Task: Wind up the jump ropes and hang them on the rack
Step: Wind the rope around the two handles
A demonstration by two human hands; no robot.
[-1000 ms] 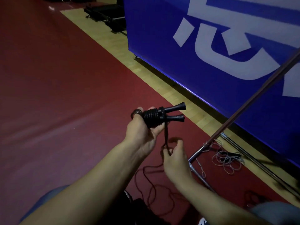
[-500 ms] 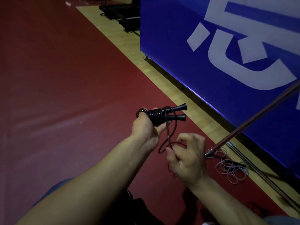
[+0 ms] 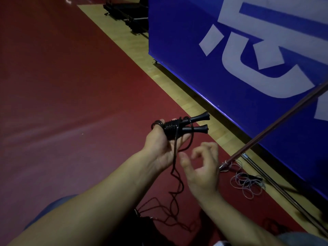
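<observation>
My left hand grips the two black jump rope handles side by side, with several turns of dark cord wound round them. The rest of the dark cord hangs from the handles and trails down to loose loops on the red floor. My right hand hovers just right of the hanging cord with fingers loosely curled, and I cannot see it holding the cord. The metal rack shows as a slanted pole at the right, its base bars lying on the floor.
A big blue banner board stands along the right. A pale rope lies in loops by the rack's foot. Black equipment sits on the wooden strip at the top. Red floor stretches to the left.
My right hand has let the cord go and opened beside it. Another turn of cord lies over the handles. The view has shifted a little.
</observation>
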